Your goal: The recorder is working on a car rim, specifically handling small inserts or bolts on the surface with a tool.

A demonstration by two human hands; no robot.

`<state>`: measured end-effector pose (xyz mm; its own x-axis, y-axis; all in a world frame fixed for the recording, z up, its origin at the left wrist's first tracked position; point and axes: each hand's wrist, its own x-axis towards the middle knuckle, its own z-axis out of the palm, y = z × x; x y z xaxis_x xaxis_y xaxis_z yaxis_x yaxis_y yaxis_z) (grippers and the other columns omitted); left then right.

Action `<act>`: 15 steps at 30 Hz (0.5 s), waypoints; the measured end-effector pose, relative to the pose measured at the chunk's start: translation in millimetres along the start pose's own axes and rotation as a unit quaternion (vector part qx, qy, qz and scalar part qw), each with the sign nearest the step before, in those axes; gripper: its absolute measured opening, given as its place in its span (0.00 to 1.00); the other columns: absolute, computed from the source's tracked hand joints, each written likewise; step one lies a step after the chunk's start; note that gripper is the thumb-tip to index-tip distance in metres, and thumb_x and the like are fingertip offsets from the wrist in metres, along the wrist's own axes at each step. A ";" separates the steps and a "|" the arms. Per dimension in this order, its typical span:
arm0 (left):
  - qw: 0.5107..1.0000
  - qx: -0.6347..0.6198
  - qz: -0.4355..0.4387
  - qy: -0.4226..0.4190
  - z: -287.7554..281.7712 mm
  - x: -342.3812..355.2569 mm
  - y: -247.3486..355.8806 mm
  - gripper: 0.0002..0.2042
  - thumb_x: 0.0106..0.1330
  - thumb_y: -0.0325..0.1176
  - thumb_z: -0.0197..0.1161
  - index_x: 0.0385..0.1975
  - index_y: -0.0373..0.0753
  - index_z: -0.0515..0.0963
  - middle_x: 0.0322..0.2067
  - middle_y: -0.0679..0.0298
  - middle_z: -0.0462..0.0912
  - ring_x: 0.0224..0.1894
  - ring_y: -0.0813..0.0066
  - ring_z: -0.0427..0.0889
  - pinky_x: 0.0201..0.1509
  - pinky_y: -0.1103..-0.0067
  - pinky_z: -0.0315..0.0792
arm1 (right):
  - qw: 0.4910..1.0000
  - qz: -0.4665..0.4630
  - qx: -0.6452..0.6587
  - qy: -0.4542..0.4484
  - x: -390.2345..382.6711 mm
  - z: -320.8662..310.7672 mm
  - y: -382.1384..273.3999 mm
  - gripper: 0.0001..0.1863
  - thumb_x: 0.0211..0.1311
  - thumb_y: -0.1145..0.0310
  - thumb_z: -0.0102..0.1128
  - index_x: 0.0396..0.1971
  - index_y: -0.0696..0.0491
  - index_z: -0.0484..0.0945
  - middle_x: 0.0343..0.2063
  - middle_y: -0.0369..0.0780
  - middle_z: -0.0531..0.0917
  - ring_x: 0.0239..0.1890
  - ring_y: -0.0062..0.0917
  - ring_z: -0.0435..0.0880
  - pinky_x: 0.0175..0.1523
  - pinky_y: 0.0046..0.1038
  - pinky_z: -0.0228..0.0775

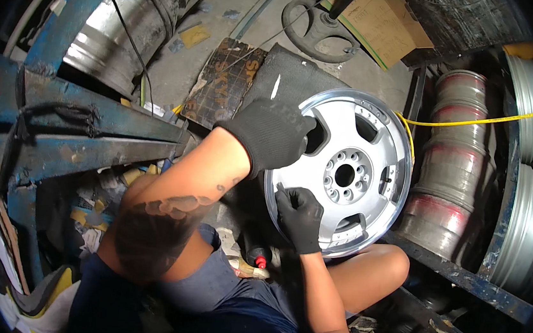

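Observation:
A silver alloy wheel rim [373, 161] with a polished outer lip and several bolt holes around its centre bore leans between my knees, face up toward me. My left hand [273, 134], in a black knit glove, is closed over the rim's upper left edge, its fingers curled beside a spoke window. Lower down, my right hand [300, 220], gloved in black as well, lies on the lower left spoke. Its thumb and fingers are bent together, with one fingertip against the silver face. Anything small between them is hidden.
Several bare barrel rims [449, 165] stand stacked at the right by a metal rack [492, 291]. A yellow hose [482, 121] runs behind the wheel. Blue steel beams [94, 156] flank my left arm. A steering wheel [321, 34] and cardboard [383, 23] lie at the far side.

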<state>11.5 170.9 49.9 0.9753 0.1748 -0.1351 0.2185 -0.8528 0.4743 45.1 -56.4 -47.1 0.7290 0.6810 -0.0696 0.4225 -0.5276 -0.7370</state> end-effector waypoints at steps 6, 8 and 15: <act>0.999 0.028 0.031 0.026 14.2 1.0 1.6 0.18 0.66 0.37 0.59 0.53 0.38 0.80 0.45 0.49 0.85 0.48 0.55 0.85 0.59 0.64 0.74 | 1.000 -0.019 -0.018 -0.012 1.5 4.1 7.3 0.12 0.60 0.67 0.72 0.27 0.60 0.82 0.22 0.45 0.81 0.23 0.31 0.79 0.33 0.34 0.71; 0.999 0.040 0.007 -0.027 10.0 4.4 8.1 0.17 0.66 0.37 0.59 0.52 0.39 0.80 0.41 0.51 0.85 0.47 0.56 0.85 0.59 0.64 0.74 | 0.999 0.022 0.033 -0.014 -3.2 5.7 2.8 0.09 0.60 0.68 0.69 0.28 0.59 0.83 0.24 0.47 0.82 0.28 0.40 0.81 0.37 0.39 0.72; 0.999 0.008 0.025 0.029 8.3 0.1 12.1 0.10 0.64 0.35 0.59 0.42 0.42 0.82 0.34 0.56 0.85 0.43 0.60 0.85 0.56 0.59 0.73 | 0.999 0.025 0.036 -0.010 -2.6 4.3 -2.7 0.11 0.60 0.67 0.70 0.28 0.60 0.83 0.24 0.46 0.82 0.27 0.38 0.81 0.36 0.38 0.72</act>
<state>14.0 156.5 48.4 0.9853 0.1601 -0.0604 0.1697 -0.8689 0.4651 39.7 -54.5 -47.8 0.7366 0.6656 -0.1200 0.3465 -0.5237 -0.7782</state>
